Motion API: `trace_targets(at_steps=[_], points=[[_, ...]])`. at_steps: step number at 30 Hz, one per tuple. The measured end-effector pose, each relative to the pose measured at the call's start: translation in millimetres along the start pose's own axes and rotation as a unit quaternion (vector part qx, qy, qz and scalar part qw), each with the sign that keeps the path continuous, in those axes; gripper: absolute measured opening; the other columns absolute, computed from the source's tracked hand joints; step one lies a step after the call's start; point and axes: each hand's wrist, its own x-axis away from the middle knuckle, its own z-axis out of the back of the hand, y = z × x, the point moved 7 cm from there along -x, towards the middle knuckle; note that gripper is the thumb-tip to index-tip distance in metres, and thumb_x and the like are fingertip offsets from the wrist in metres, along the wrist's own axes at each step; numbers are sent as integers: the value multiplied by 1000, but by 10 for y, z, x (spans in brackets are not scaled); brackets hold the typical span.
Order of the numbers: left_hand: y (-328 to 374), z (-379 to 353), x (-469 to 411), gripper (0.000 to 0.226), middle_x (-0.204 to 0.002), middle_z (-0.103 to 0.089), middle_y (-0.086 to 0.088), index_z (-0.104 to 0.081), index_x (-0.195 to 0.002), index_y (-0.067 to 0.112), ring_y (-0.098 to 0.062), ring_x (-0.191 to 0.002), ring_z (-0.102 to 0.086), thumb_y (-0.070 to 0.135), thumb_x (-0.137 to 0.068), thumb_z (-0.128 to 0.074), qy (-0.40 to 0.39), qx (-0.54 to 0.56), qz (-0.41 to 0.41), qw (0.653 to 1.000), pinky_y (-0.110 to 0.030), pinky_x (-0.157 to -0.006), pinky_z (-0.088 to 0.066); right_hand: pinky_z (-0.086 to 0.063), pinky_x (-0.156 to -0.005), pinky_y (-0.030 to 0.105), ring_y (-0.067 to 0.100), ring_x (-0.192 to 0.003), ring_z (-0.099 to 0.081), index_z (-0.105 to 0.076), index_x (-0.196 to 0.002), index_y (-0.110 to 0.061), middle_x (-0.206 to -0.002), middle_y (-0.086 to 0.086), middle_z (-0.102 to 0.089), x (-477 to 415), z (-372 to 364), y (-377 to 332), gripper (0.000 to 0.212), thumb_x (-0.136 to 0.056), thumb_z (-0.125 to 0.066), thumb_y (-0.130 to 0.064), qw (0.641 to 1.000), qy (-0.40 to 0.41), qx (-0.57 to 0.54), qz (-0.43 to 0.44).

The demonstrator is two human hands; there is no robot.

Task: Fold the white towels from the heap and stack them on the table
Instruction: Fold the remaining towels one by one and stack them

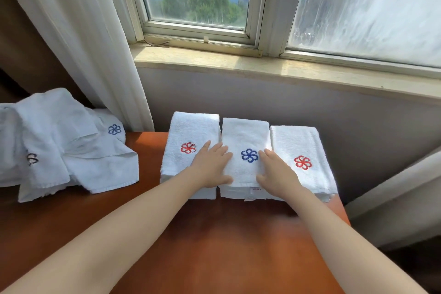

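1. Left hand (211, 166) and right hand (276, 174) lie flat, fingers straight, gripping nothing, pressing the middle towel stack (245, 136) at the table's (214, 234) far edge;
2. Best pressed evenly, edges squared with the neighbouring stacks (188, 131);
3. The heap (59, 141) lies at the left edge.

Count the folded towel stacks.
3, in a row on the table: left stack; middle stack, touched by left hand and right hand; right stack. Unfolded heap at left excluded.

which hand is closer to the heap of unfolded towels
Left. The left hand rests on the left edge of the middle stack, toward the heap; the right hand rests on its right edge, farther away.
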Motion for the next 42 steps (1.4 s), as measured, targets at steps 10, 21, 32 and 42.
trace_targets(at_steps=[10,21,32,42], points=[[-553,206,1132,61,-148,-43,4,-42,-147,25,-20,-135,-40,43,-90,-58,160,125,121,972,-37,-109,-38,-37,-108,33,21,-145,-29,-30,-154,-24,-162,-2,-25,354,-4,-1163,70,-90,-58,-22,989,31,35,139],[-1691,-317,2730,67,-154,-34,2,-35,-150,24,-19,-143,-30,41,-90,-59,134,145,303,932,-34,-115,-26,-32,-110,32,19,-146,-26,-34,-153,-26,-161,-2,-25,369,-594,-2891,68,-90,-57,-17,952,-20,76,297],[-3075,-553,3730,68,-160,-26,2,-29,-153,23,-20,-151,-13,37,-93,-58,116,143,359,915,-37,-121,-11,-26,-115,38,23,-148,-24,-31,-153,-29,-164,-2,-20,11,-1151,-4473,69,-89,-57,-28,943,-61,81,317],[-4236,-559,3752,71,-161,-22,1,-25,-155,25,-20,-150,-16,37,-94,-59,136,154,331,921,-37,-119,-20,-46,-85,32,22,-140,-38,-34,-151,-36,-166,-3,-9,-613,-1342,-5451,66,-90,-58,-23,964,-44,8,262]])
